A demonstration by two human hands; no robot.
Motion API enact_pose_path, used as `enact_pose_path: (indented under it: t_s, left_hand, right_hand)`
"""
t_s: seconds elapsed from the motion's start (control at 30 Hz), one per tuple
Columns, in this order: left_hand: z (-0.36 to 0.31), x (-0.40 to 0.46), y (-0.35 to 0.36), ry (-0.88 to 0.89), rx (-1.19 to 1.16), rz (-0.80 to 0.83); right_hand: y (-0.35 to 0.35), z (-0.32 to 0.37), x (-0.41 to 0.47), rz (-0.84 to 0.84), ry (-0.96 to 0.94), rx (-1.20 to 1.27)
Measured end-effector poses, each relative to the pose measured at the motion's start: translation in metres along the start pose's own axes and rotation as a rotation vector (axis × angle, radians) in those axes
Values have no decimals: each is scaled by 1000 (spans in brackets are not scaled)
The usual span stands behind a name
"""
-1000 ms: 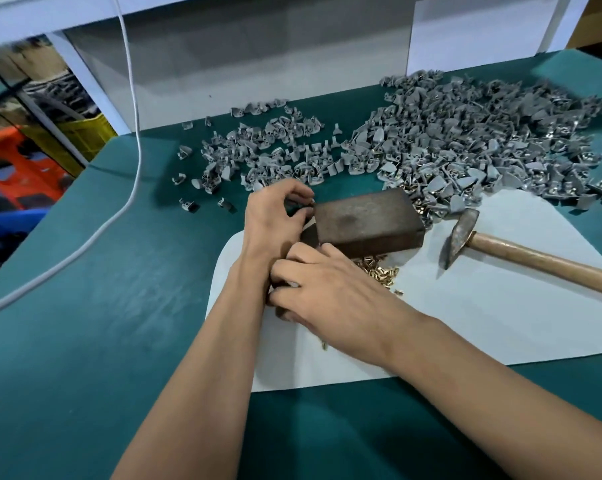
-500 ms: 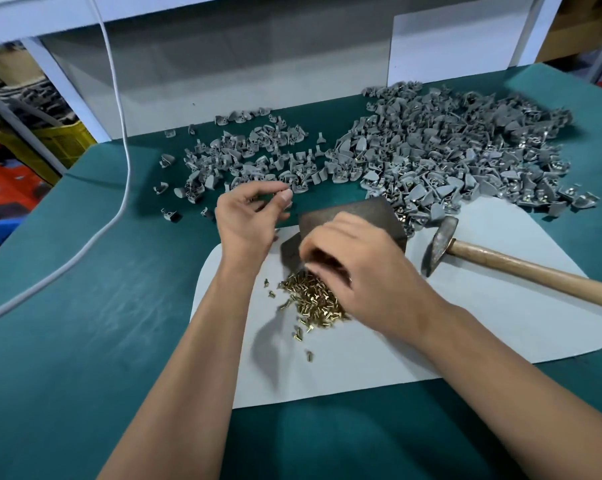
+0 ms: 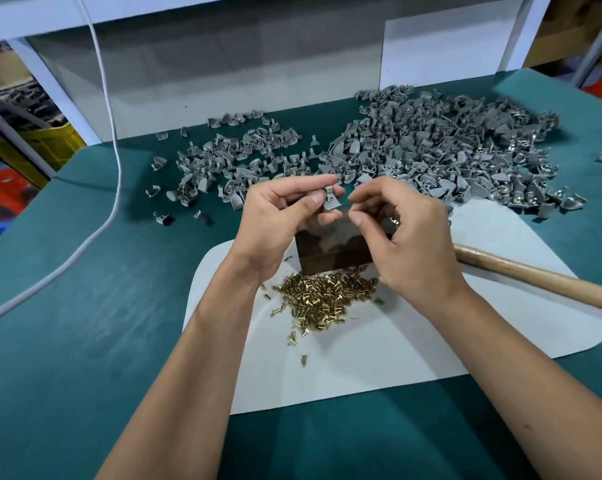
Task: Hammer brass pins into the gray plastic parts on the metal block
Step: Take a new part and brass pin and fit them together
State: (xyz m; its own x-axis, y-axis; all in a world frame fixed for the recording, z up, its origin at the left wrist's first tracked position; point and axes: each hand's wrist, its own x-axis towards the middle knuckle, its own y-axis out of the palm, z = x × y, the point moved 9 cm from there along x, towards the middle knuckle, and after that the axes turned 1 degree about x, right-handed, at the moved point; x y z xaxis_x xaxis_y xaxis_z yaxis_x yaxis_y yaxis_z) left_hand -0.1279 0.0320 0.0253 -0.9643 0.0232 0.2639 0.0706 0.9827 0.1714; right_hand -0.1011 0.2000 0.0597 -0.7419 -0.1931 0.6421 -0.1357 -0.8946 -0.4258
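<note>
Above the dark metal block (image 3: 330, 249), the left hand (image 3: 275, 216) pinches one gray plastic part (image 3: 331, 201) between thumb and fingers. The right hand (image 3: 407, 233) is raised beside it, fingertips curled toward the part. Brass pins (image 3: 322, 299) lie heaped on white paper (image 3: 431, 344); the wooden hammer handle (image 3: 535, 277) rests to the right.

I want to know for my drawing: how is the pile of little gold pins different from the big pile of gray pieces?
The brass pins are shiny gold; the gray plastic parts are dull gray. The pins look smaller than the parts. The pin pile is small and lies on the white sheet just in front of the metal block; the parts spread widely over the green table behind it. Both are loose heaps.
</note>
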Motion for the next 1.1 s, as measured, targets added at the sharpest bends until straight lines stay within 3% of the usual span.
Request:
enact_pose_path:
  t_s: [0.2,0.7,1.1]
  left_hand:
    - [3,-2,6,-36,33,20]
    - [3,-2,14,-41,96,41]
    - [2,-3,22,-36,128,9]
  right_hand:
    - [-12,1,0,-109,30,4]
    - [-9,-8,-3,-99,133,5]
    - [-10,-7,-3,-107,94,-63]
